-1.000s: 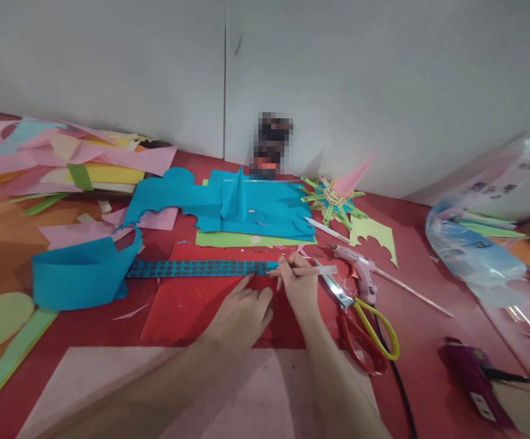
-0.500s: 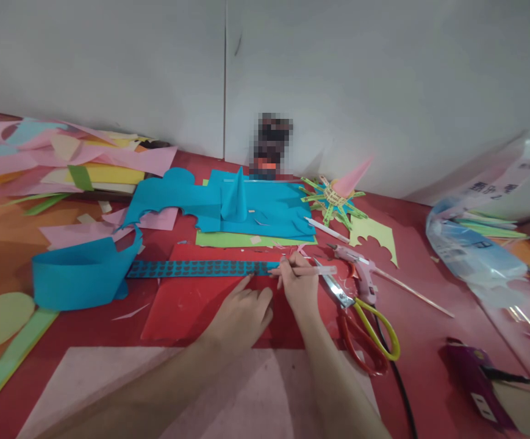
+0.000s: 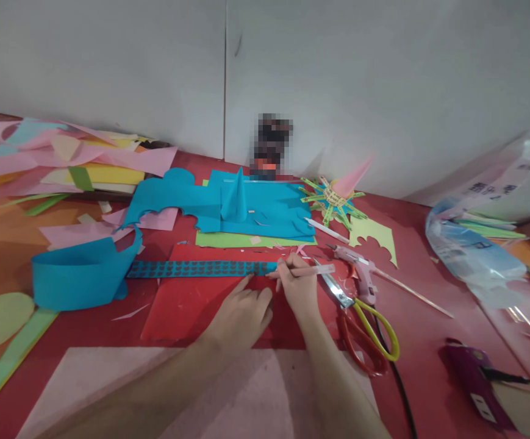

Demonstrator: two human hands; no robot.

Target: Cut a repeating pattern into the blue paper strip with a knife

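Observation:
A blue paper strip [image 3: 191, 269] with rows of dark curved marks lies across a red board [image 3: 191, 305]. My left hand [image 3: 241, 311] rests on that board, its index fingertip stretched onto the strip's lower edge and the other fingers loosely bent; it grasps nothing. Pinched in my right hand [image 3: 297, 283] is a pen [image 3: 315, 270], its tip at the strip's right end. Just right of this hand lie scissors [image 3: 344, 299] with one red and one yellow handle, and a pink glue gun [image 3: 360, 271].
A blue paper band [image 3: 75, 274] stands at the left. Behind the board are blue paper sheets [image 3: 278, 207], a small blue cone [image 3: 237, 201], a white pen [image 3: 326, 230] and a pink cone on green strips [image 3: 351, 180]. Paper scraps [image 3: 109, 161] pile up back left; a purple power strip [image 3: 475, 384] sits front right.
The pen and my right hand have shifted very slightly left. My left hand stays on the strip.

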